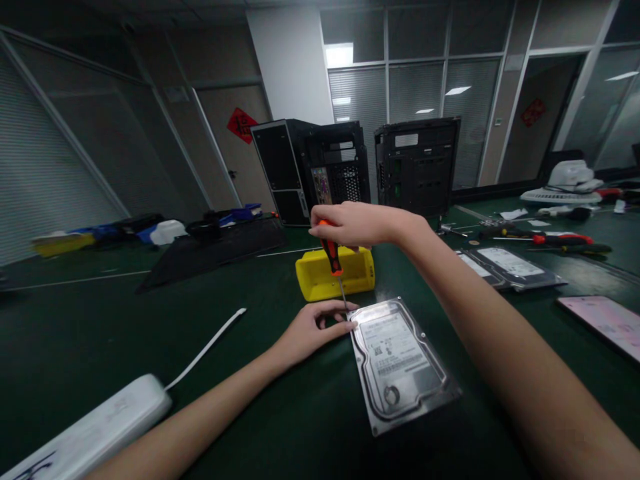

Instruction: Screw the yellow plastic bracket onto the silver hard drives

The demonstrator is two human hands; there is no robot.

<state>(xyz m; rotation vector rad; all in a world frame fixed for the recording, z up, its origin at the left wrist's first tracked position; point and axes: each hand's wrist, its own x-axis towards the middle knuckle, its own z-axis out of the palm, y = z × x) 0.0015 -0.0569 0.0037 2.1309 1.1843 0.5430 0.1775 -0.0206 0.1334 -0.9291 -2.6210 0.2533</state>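
The right forearm [500, 340] slants in from the near right, wrist bent high, so the right hand [353, 223] grips the orange-and-black handle of a screwdriver [331, 252] from above. Its shaft points down at the far left corner of a hard disk drive [397, 360], lying label-up on the green tabletop [115, 323]. The left hand [313, 327] reaches in low from the near left, thumb and forefinger at that corner; whether they pinch it, I cannot tell. A yellow plastic bin [309, 279] stands just beyond.
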